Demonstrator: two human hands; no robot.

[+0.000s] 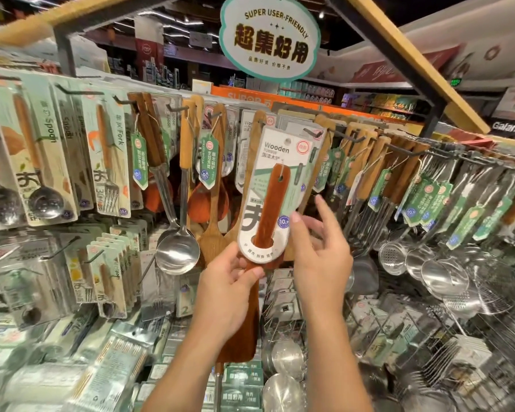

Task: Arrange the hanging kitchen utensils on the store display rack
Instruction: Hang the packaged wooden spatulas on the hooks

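Observation:
A dark wooden turner on a white and green card marked "Wooden" (275,185) is held upright in front of the rack, at centre. My left hand (231,281) grips it at the lower end of the card, where the handle comes out. The turner's blade (244,331) hangs down behind my left wrist. My right hand (318,251) is beside the card's right edge, thumb touching it, index finger pointing up. A black hook (314,132) sticks out just right of the card's top hole.
Carded spoons and forks (107,162) hang at the left, a steel ladle (177,251) and wooden spatulas left of centre. Wooden-handled steel utensils (399,185) and strainers (446,278) crowd the right. Packaged goods fill the lower shelf. An oval sign (269,37) hangs overhead.

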